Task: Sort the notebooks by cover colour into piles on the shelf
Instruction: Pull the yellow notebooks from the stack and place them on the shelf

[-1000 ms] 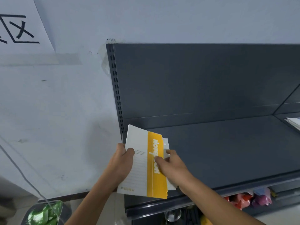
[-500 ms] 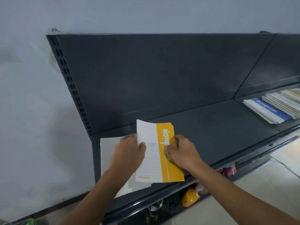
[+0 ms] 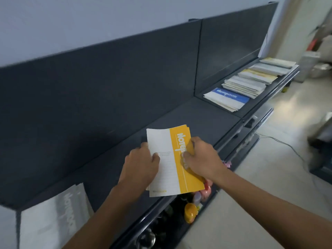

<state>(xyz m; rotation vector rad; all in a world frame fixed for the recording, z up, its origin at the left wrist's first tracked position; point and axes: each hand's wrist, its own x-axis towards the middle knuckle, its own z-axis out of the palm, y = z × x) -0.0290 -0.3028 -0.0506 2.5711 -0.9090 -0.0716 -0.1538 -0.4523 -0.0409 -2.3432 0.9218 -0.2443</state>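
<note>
1. My left hand [image 3: 142, 164] grips the white edge of the yellow notebook [image 3: 166, 177], thumb on the cover.
2. My right hand [image 3: 201, 159] pinches its yellow band from three o'clock.
3. The notebook is held over the front lip of the shelf [image 3: 197, 119].
4. A grey notebook [image 3: 59, 218] lies flat on the shelf at seven o'clock.
5. A blue notebook [image 3: 228, 97] and more piles [image 3: 251, 81] sit at one o'clock, well apart.
</note>
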